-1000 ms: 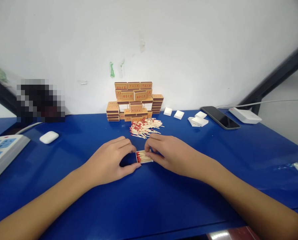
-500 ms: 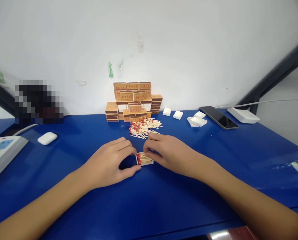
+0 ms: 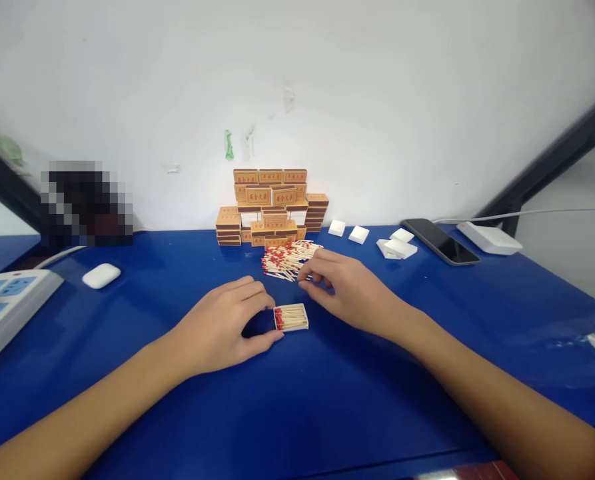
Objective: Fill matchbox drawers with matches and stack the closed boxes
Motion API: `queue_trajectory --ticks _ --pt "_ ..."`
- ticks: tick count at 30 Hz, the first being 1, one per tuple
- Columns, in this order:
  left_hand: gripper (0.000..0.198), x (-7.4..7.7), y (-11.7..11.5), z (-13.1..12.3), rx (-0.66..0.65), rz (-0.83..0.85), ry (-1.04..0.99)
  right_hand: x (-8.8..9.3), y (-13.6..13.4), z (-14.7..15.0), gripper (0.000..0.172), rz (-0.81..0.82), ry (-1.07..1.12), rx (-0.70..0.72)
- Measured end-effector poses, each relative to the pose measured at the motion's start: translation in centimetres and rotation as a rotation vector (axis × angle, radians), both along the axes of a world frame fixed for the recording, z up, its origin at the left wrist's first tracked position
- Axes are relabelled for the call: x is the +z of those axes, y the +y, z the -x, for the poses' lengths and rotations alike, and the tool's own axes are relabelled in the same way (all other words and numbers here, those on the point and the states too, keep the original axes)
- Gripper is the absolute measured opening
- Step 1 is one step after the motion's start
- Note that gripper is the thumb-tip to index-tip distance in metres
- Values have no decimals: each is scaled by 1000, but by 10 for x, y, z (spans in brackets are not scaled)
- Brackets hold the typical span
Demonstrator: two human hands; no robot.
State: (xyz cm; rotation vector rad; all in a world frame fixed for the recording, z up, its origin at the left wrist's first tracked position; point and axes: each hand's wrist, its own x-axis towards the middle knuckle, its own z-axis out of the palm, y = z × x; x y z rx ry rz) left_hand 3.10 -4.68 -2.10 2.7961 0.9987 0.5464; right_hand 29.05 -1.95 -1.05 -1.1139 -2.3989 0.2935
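Note:
A small white matchbox tray (image 3: 306, 325) lies on the blue tabletop, with red-headed matches (image 3: 291, 317) side by side in it. My left hand (image 3: 234, 319) grips the tray's left end between thumb and forefinger. Above and right of the tray is my right hand (image 3: 344, 285), its fingers curled with a small gap between thumb and forefinger; I see nothing held there. Its fingertips are at the near right edge of a loose heap of matches (image 3: 287, 259), partly covering it. Behind the heap, printed matchboxes (image 3: 272, 197) stand stacked against the wall.
White empty-looking trays (image 3: 358, 234) and a phone (image 3: 442, 241) lie back right, beside a white flat box (image 3: 490, 238) and a cable. At left are a white rounded case (image 3: 101, 275) and a power strip (image 3: 20, 300). A pale wall (image 3: 402, 100) bounds the back.
My right hand has moved up and right, away from the tray to the match heap, leaving the tray's right end uncovered. My left hand keeps its hold. The view has shifted slightly.

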Motion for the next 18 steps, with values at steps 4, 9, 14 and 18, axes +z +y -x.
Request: queue_trajectory --ticks 4,9,14,18 --pt "24 0 0 1 -1 -16 0 -9 20 -11 11 -45 -43 -141" --pt "24 2 -1 0 -6 -24 4 -13 29 -19 8 27 -40 -173" --pt "24 1 -1 0 -2 -25 15 -16 25 -10 13 45 -34 -153" --pt "24 1 -1 0 2 -25 20 -18 26 -3 10 83 -36 -134"
